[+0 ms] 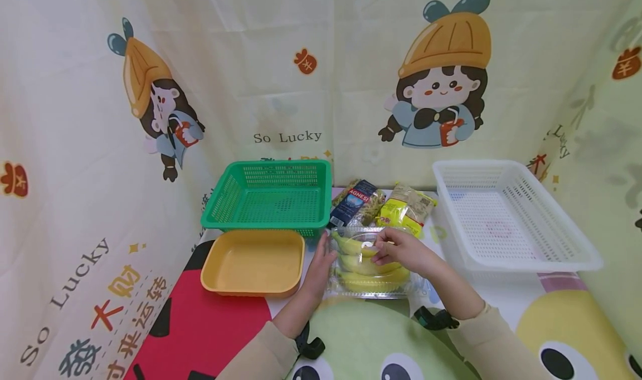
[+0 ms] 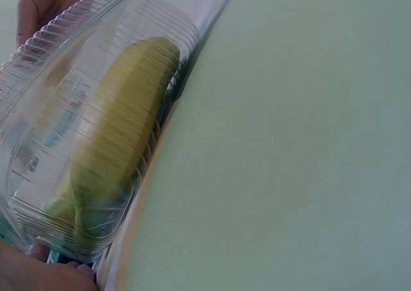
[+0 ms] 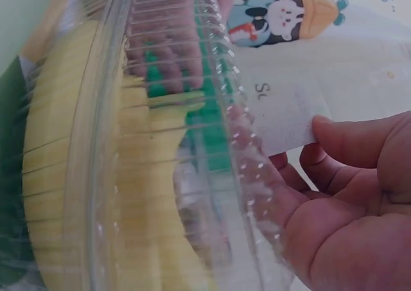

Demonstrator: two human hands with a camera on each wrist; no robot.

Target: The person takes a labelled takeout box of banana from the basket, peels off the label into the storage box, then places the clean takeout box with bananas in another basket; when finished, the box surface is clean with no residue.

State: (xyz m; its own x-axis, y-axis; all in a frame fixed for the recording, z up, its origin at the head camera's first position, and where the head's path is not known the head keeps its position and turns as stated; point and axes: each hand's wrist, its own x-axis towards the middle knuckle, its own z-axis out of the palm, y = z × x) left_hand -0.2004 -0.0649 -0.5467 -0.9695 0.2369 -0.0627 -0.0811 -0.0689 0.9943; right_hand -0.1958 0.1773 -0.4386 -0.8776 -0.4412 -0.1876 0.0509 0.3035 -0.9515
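A clear plastic clamshell box point(image 1: 373, 291) with several yellow bananas point(image 1: 366, 282) lies on the table in front of me. My left hand point(image 1: 321, 264) rests flat against the box's left side, fingers straight. On top of the box, my right hand point(image 1: 396, 249) has its fingers curled and pinches the lid near its far edge. The left wrist view shows the ribbed box point(image 2: 38, 92) with a banana point(image 2: 122, 130) inside and a fingertip point(image 2: 38, 275) at its lower corner. In the right wrist view the right hand point(image 3: 347, 201) is at the lid's rim point(image 3: 250, 169), with a banana point(image 3: 58, 175) behind the plastic.
A green basket point(image 1: 271, 196) stands at the back left with a yellow tray point(image 1: 253, 260) in front of it. A white basket point(image 1: 506, 218) sits at the right. A blue pasta packet point(image 1: 353, 201) and a yellow packet point(image 1: 403, 210) lie behind the box. Printed curtains enclose the table.
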